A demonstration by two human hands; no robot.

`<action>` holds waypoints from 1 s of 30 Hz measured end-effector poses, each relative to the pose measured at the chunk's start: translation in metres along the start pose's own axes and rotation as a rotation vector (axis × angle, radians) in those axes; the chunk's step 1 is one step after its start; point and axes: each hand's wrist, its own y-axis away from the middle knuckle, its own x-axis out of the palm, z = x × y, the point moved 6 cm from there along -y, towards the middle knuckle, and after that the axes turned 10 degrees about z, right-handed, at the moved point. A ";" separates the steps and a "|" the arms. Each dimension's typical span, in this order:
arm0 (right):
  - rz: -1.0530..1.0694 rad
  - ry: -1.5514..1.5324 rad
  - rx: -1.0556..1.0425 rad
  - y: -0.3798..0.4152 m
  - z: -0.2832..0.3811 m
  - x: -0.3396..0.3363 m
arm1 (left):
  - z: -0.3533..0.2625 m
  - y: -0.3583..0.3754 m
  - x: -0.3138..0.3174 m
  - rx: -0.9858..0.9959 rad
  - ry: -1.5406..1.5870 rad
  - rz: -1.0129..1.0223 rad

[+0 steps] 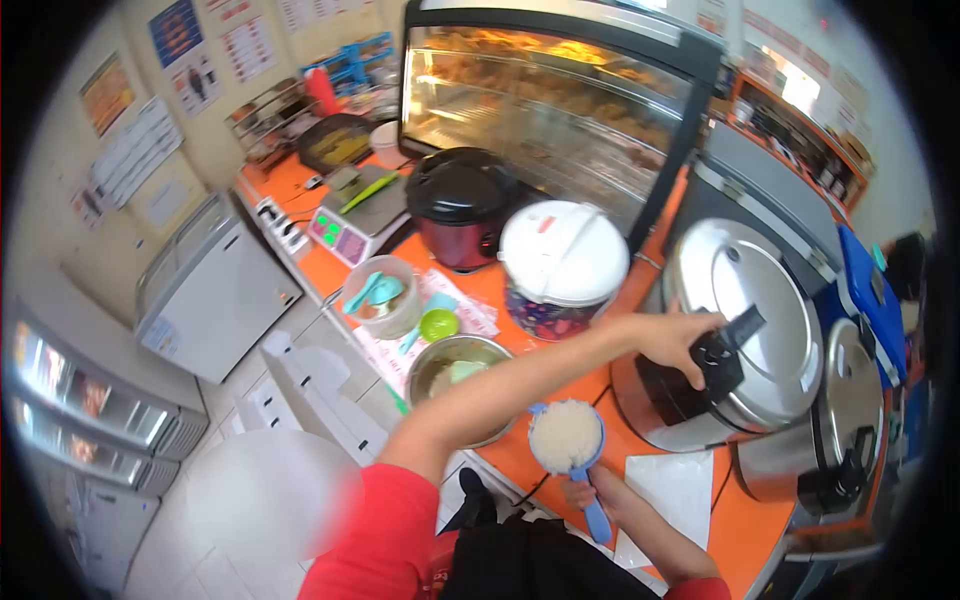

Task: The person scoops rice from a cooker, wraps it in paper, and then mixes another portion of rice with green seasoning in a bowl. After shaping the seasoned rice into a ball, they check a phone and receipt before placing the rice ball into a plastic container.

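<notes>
My left hand [680, 350] reaches across to the right, its fingers over the black latch [735, 350] on the front of a large steel rice cooker [640, 410]. The cooker's domed silver lid [750, 280] is down. Low in the middle, my right hand [583, 492] grips the handle of a blue scoop [597, 522]. White rice [566, 436] heaps in the scoop, which is held over the orange counter [615, 440]. My left forearm partly covers a steel bowl [430, 370] with a light green utensil inside.
A white-lidded cooker [563, 250], a dark red cooker [462, 215], a tub with turquoise spoons [385, 300] and a scale [342, 236] stand along the counter. A second steel cooker [790, 460] is at right. Behind is a lit food display case [550, 110]. White paper [670, 505] lies near my right arm.
</notes>
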 end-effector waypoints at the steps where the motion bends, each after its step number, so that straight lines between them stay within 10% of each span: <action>1: -0.045 0.086 -0.048 -0.019 0.012 -0.004 | -0.001 0.002 0.004 -0.020 -0.046 0.012; 12: -0.129 0.582 -0.163 -0.269 0.144 0.095 | -0.080 0.217 0.059 0.190 -0.402 -0.684; 17: -0.434 1.237 -0.406 -0.384 0.210 0.092 | -0.020 0.364 0.062 -0.047 -0.151 -0.938; 19: -0.805 2.253 -0.942 -0.397 0.217 0.116 | -0.010 0.403 0.053 -0.244 -0.192 -0.965; 23: -0.823 2.167 -0.905 -0.366 0.184 0.148 | 0.007 0.438 0.042 -0.282 -0.119 -1.023; 26: -0.840 1.855 -1.282 -0.274 0.160 0.157 | 0.010 0.430 0.033 -0.171 -0.124 -0.901; 30: -1.186 1.237 -1.421 -0.118 0.094 0.065 | 0.022 0.408 0.043 -0.060 -0.157 -0.746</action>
